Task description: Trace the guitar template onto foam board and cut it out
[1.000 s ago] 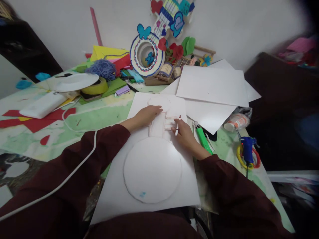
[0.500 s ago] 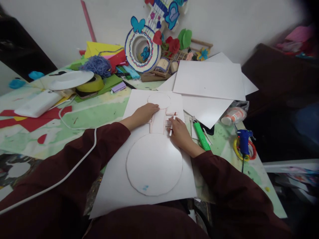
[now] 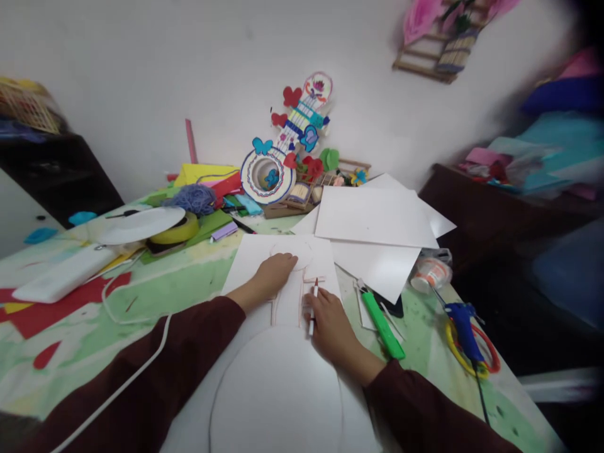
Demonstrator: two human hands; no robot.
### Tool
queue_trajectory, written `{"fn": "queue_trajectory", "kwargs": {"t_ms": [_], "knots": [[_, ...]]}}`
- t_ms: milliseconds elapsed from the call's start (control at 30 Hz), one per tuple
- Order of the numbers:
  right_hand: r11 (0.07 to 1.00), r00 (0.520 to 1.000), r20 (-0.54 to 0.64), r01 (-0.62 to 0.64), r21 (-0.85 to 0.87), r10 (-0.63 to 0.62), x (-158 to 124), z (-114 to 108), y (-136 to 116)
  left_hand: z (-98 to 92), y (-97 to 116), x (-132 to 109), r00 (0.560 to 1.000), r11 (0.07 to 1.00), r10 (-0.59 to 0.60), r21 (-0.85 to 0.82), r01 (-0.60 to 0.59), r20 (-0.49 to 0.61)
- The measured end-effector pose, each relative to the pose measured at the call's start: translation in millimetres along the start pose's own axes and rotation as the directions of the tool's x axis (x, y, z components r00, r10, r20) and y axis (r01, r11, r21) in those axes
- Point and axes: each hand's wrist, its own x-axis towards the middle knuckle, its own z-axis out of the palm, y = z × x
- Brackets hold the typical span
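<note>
While the flat-open left hand (image 3: 276, 272) is pinning a white guitar-shaped card cutout (image 3: 278, 390), the right hand (image 3: 331, 328) is gripping a white marker pen (image 3: 312, 311). Cutout could be slipping, wrecking the outline.

The bottom edge cuts off the disc (image 3: 276, 396) and 2 sleeves (image 3: 155, 371). The right hand (image 3: 333, 330) hides the marker (image 3: 313, 307) tail; the left hand (image 3: 274, 274) covers part of the outline (image 3: 287, 302). The far-right heap (image 3: 542, 145) is blurred.
</note>
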Motion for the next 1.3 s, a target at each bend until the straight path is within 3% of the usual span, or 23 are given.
{"fn": "queue_trajectory", "kwargs": {"t_ms": [200,367,600,733,900,1000,1133,1300], "knots": [[0.997,0.998,-0.021,-0.051,0.057,0.052,7.4,-3.8,17.5,14.5,-1.6,12.4,0.998,0.997,-0.068,0.028,0.068,-0.010],[0.986,0.985,-0.049,-0.165,-0.014,0.164,24.2,1.9,39.8,22.8,-13.2,11.8,0.997,0.997,-0.071,0.014,0.071,-0.011],[0.992,0.992,-0.005,-0.124,-0.035,0.124,57.3,13.2,47.5,22.4,-33.4,30.0,0.994,0.994,-0.109,-0.004,0.109,-0.018],[0.989,0.998,0.006,-0.059,-0.133,0.060,70.5,5.3,52.5,24.5,-40.6,34.2,0.993,0.993,-0.114,-0.006,0.114,-0.023],[0.899,0.994,-0.067,0.051,-0.435,-0.089,107.0,-20.7,95.9,28.3,-41.9,33.9,0.993,0.994,-0.113,-0.007,0.113,-0.031],[0.831,0.997,0.017,0.074,-0.551,-0.078,133.2,-30.6,133.0,26.1,-41.1,34.0,0.992,0.992,-0.123,-0.009,0.123,-0.016],[0.821,0.998,0.049,0.064,-0.567,-0.043,151.4,-32.9,169.7,20.9,-37.9,33.8,0.987,0.987,-0.162,0.009,0.162,0.017],[0.821,0.999,-0.006,-0.033,-0.570,0.036,154.9,-31.1,186.0,20.2,-35.2,34.7,0.981,0.981,-0.193,0.011,0.193,0.036]]}}
